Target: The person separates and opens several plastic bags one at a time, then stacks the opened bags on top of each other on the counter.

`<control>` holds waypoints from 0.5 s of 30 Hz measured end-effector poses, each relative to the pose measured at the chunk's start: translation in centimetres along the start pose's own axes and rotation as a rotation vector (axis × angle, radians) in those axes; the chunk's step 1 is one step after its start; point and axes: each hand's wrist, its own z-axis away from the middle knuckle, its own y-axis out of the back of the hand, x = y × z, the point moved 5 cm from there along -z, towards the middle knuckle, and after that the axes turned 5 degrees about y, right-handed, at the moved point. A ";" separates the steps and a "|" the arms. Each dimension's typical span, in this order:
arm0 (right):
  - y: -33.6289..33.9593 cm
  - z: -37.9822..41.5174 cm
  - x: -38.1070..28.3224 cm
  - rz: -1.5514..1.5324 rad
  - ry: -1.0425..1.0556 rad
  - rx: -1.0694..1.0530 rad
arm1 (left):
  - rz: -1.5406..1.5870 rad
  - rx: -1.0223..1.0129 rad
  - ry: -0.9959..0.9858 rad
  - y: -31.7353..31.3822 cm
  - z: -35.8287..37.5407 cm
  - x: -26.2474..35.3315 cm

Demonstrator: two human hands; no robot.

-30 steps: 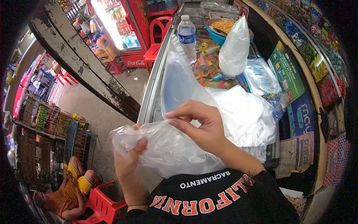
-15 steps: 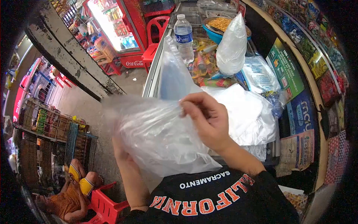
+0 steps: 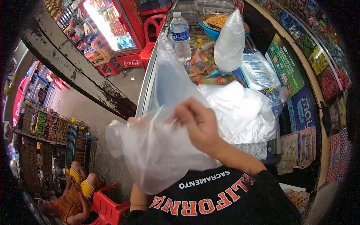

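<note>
A translucent plastic bag hangs in front of my chest, creased and blurred by motion. My left hand is mostly hidden behind and within its folds; a blurred bit of fingers shows at the upper edge, gripping the plastic. At the bag's upper right, my right hand is closed, its curled fingers pinching the film. A pile of white plastic bags lies on the counter just beyond my right forearm. Close behind my hands stands a tall clear plastic bag, pointed at the top.
On the glass-topped counter are a water bottle, an upright filled white bag, a blue bowl of brown snacks and a packaged pack. A post rises at left. A person sits on a red chair lower left.
The bag has swung lower and turned, with a bunched end now sticking out to the left. My right hand has shifted slightly left and down. The view has tilted a little.
</note>
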 end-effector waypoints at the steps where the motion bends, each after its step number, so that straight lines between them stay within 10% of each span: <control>1: 0.6 -0.3 0.2 -0.203 -0.038 0.124 | 0.062 0.003 0.069 0.8 0.1 -0.7; 7: 6.6 -1.9 0.1 -1.142 -0.290 0.181 | 0.370 0.024 0.404 5.8 0.0 -2.1; 9: 8.2 -3.0 -0.7 -1.226 -0.207 -0.035 | -0.077 -0.502 0.476 5.4 -0.3 -1.0; 11: 8.0 -3.6 -0.4 -1.329 -0.226 -0.060 | -0.023 -0.527 0.203 5.0 -1.3 -1.0; 13: 6.3 -4.5 -1.2 -1.433 -0.248 -0.087 | 0.357 -0.022 0.086 8.3 -2.4 -2.4; 15: 5.7 -5.3 -0.9 -1.024 -0.479 0.464 | 0.409 0.028 0.134 7.2 -4.0 -1.8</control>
